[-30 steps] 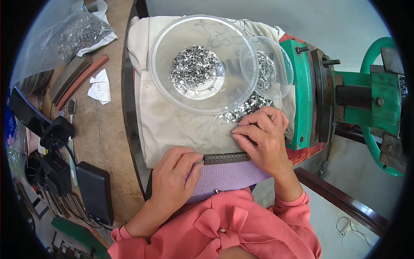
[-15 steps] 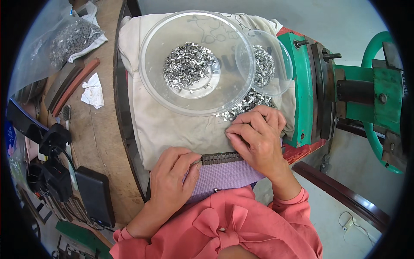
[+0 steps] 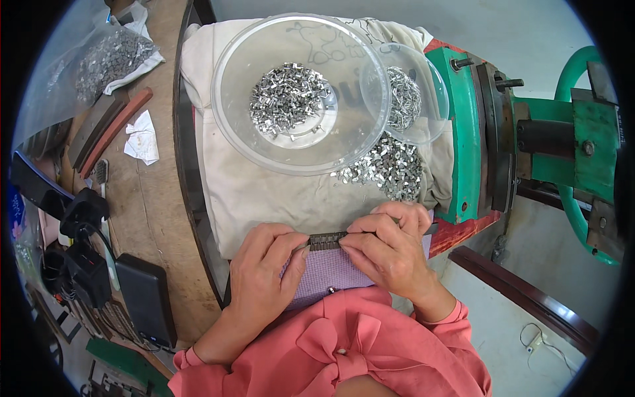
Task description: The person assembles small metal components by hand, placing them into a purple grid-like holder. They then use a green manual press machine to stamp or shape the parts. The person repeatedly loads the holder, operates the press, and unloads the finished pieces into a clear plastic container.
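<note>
A dark metal strip with a row of slots (image 3: pixel 325 242) lies across a purple woven cloth (image 3: pixel 324 272) close to my body. My left hand (image 3: pixel 261 264) pinches the strip's left end between thumb and fingers. Over the strip's right part, my right hand (image 3: pixel 390 248) is closed, thumb and fingertips together at the slots. Anything small between its fingertips is hidden, and the hand covers the strip's right end. Just beyond is a loose heap of small shiny metal pieces (image 3: pixel 390 169) on a beige cloth (image 3: pixel 238 198).
A large clear plastic bowl (image 3: pixel 221 132) with small metal clips stands beyond my hands. Beside it is a smaller clear bowl (image 3: pixel 433 126) with thin metal parts. A green machine (image 3: pixel 456 145) borders the right. Leftward, a wooden table (image 3: pixel 149 212) bears a black box (image 3: pixel 142 301).
My right hand has come down and left from beside the heap onto the strip, uncovering more loose pieces. My left hand stays at the strip's left end.
</note>
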A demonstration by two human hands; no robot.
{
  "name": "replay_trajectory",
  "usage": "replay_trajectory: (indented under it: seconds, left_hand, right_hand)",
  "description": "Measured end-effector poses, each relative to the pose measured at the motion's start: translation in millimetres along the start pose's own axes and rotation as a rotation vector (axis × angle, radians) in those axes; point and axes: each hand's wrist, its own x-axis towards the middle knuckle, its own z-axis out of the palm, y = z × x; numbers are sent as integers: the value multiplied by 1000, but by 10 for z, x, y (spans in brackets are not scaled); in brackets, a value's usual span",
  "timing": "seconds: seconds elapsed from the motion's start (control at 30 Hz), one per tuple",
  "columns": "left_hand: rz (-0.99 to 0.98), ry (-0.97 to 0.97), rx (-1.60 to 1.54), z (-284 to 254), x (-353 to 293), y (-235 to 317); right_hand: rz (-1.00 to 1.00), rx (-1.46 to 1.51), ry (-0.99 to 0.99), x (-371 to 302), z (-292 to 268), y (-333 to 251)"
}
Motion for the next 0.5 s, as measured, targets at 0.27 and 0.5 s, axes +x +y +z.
replay_trajectory:
  seconds: [0.27,0.5]
  left_hand:
    - [0,-11,14,-2,6,12]
    - [-15,-11,0,6,-13,2]
  right_hand:
    - [8,-75,39,-30,-27,-48]
    - [168,23,162,-379,-235,89]
